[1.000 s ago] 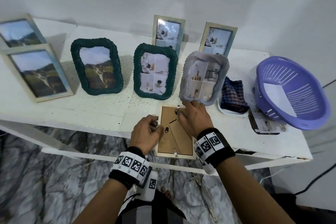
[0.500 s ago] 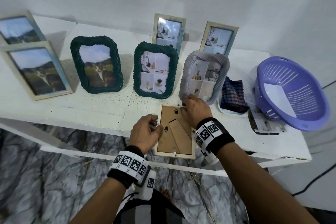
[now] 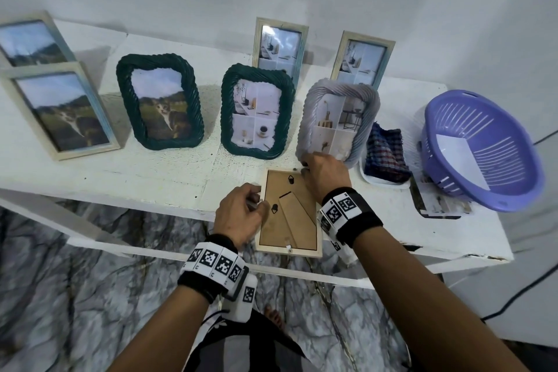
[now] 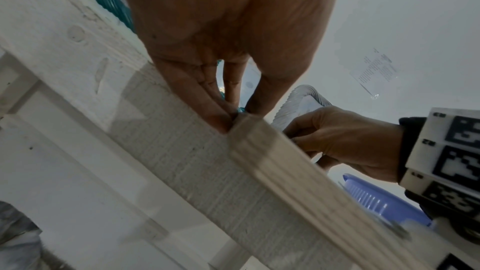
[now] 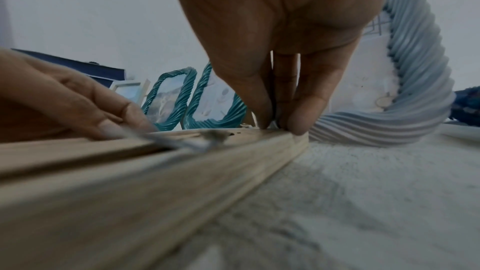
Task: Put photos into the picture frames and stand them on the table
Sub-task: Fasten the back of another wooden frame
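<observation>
A light wooden picture frame (image 3: pixel 288 211) lies face down at the front edge of the white table (image 3: pixel 151 172), its brown backing and folded stand facing up. My left hand (image 3: pixel 241 214) has its fingers curled round the frame's left edge; in the left wrist view its fingertips (image 4: pixel 221 118) press against the frame's (image 4: pixel 298 182) edge. My right hand (image 3: pixel 324 172) is at the far right corner. In the right wrist view its thumb and fingers (image 5: pixel 296 118) pinch a small tab on the frame's (image 5: pixel 155 182) rim.
Several filled frames stand behind: two pale wood ones (image 3: pixel 60 109) at the left, two green ones (image 3: pixel 160 103), a grey one (image 3: pixel 338 121) just beyond my right hand. A checked cloth (image 3: pixel 385 157), loose photos (image 3: pixel 437 202) and a purple basket (image 3: pixel 483 148) are at the right.
My right hand has slid away from me along the frame's back to its far right corner. The left hand has stayed on the left edge.
</observation>
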The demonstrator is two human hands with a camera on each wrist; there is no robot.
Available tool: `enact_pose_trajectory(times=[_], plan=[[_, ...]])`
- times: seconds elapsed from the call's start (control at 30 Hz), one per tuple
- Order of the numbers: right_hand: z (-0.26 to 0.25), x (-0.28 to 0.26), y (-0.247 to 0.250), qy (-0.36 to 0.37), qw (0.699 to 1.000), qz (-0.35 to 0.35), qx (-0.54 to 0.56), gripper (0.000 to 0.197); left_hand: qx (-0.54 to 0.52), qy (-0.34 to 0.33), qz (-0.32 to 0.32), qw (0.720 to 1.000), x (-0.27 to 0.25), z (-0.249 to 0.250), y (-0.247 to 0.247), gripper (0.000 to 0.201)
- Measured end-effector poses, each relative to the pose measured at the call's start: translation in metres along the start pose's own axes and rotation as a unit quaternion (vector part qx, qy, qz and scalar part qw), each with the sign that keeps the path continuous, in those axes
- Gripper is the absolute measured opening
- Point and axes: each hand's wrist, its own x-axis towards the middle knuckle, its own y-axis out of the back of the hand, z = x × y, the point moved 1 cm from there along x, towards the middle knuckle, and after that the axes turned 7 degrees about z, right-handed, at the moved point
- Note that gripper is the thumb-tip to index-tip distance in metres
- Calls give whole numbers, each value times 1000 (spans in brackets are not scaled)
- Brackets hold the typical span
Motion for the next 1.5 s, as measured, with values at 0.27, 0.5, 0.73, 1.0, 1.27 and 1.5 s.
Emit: enact_pose_trajectory(times=[0.27,0.5,0.73,1.0,1.27,1.5], plan=[[-6,-72,18,89,991,39,94,22,9,-9,14,1000,0,-1,-2,31],[-22,-147,5,114,993,28,-12,40,9,-4,10,1000,1,-2,-2,31],[-37,-153,-10,74,995,58,32,22,10,-7,11,1000,0,-3,-2,31],[-34,-151,-15,168,984,50,26,15,18,-7,12,1000,0,-2,-2,30],[-25,-130,0,34,997,64,18,45,-16,-21,21,999,-7,-6,-2,35],[-32,-112,0,-88,996,1,-7,55,-54,-11,20,998,-7,-8,-1,31]])
